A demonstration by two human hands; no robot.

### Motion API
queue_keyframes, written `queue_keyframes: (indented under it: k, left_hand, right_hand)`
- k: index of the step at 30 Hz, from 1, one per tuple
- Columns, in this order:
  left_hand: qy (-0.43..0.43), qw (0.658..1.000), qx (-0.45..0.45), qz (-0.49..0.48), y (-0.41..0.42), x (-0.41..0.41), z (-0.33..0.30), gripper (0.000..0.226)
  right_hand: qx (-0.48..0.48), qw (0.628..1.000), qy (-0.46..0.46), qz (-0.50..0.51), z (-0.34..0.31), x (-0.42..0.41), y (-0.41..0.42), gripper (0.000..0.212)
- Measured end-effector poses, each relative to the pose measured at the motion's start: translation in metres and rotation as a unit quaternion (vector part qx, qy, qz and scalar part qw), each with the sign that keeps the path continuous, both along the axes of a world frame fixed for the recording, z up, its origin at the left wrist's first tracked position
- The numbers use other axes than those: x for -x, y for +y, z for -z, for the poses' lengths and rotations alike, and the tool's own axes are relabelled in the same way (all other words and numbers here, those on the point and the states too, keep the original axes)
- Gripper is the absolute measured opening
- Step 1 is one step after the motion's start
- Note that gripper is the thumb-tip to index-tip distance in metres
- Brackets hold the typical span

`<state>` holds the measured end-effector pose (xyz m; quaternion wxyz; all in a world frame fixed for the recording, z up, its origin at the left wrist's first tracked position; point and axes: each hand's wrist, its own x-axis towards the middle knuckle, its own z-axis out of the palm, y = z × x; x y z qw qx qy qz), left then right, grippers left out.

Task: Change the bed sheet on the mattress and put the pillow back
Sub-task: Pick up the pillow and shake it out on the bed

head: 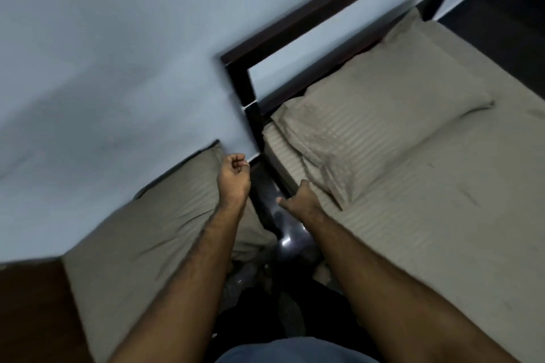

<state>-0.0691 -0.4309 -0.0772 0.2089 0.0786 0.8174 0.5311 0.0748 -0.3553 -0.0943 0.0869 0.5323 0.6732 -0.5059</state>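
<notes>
Bare forearms (182,259), left hand (234,178) fisted, pillow (377,127) on striped sheet (442,230)

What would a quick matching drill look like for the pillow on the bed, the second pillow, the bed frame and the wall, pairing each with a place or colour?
Column one:
1. pillow on the bed
2. second pillow
3. bed frame
4. wall

Column two:
a. pale blue
b. dark, open rails at the head end
c. off the bed, leaning at the wall beside the left hand
d. lying on the striped beige sheet by the headboard

Pairs: 1-d, 2-c, 3-b, 4-a
</notes>
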Motion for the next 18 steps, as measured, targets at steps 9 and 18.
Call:
queue_keyframes:
  k: [9, 18]
  left_hand:
    - [-0.062, 0.986, 0.07, -0.136, -0.226, 0.051, 0.049, 0.015]
    - [-0.16, 0.945, 0.147, -0.243, -0.419, 0.04, 0.116, 0.009]
  right_hand:
    - [0.057, 0.99, -0.011, -0.125, 0.034, 0.096, -0.168, 0.084]
    - [0.147, 0.974, -0.083, -0.15, 0.147, 0.091, -0.335, 0.058]
